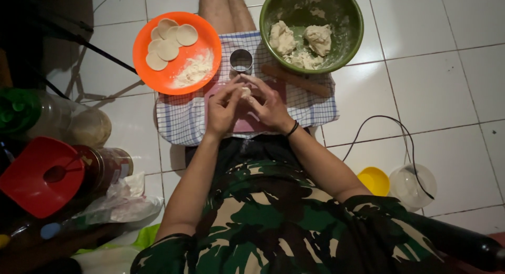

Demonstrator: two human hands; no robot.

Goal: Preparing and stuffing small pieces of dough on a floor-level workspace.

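My left hand (223, 108) and my right hand (271, 107) meet over a pink board (246, 124) on a blue-checked cloth (181, 119). Between their fingertips they pinch a small piece of pale dough (245, 91). Just beyond the fingers stands a round metal cutter (241, 61). A wooden rolling pin (295, 80) lies to the right of it. The green bowl (352, 32) at the far right holds several lumps of dough (318, 39). The orange plate (208, 40) at the far left carries several cut dough discs (168, 42) and a heap of flour.
A red funnel-like scoop (39, 176), jars (105, 166) and a plastic bag (123, 203) crowd the left. A yellow cap (374, 180) and a clear cup (413, 185) with a black cable (392, 124) sit on the white tiles at right. Bare legs (223, 8) stretch ahead.
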